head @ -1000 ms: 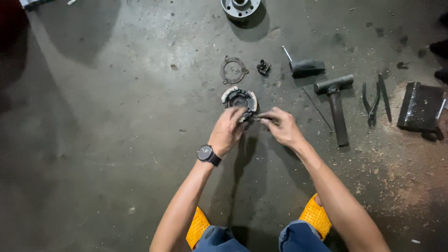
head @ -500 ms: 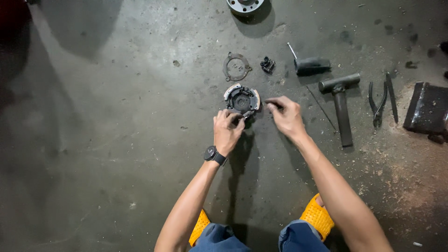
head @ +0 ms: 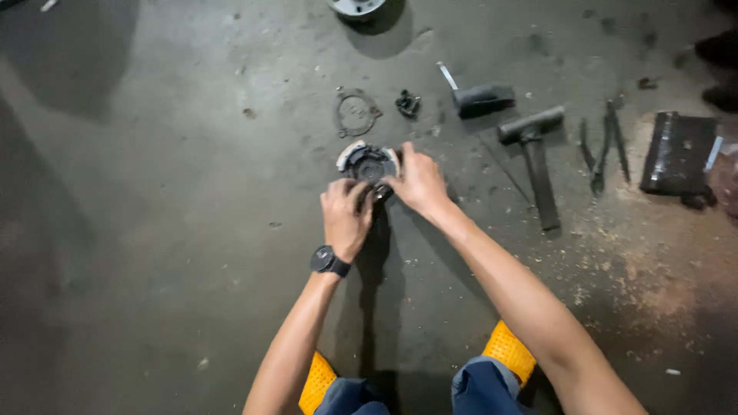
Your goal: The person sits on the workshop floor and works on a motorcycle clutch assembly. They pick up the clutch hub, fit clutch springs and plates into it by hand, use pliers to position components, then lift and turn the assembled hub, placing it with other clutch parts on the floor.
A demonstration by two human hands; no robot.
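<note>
Both hands close on a round clutch assembly (head: 367, 164) lying on the concrete floor (head: 154, 230): left hand (head: 345, 215) grips its near edge, right hand (head: 417, 183) its right side, hammer (head: 534, 154) nearby

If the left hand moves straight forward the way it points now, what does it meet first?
Probably the round metal part, which the left hand already touches; beyond lies a thin ring gasket. Depth is uncertain.
</note>
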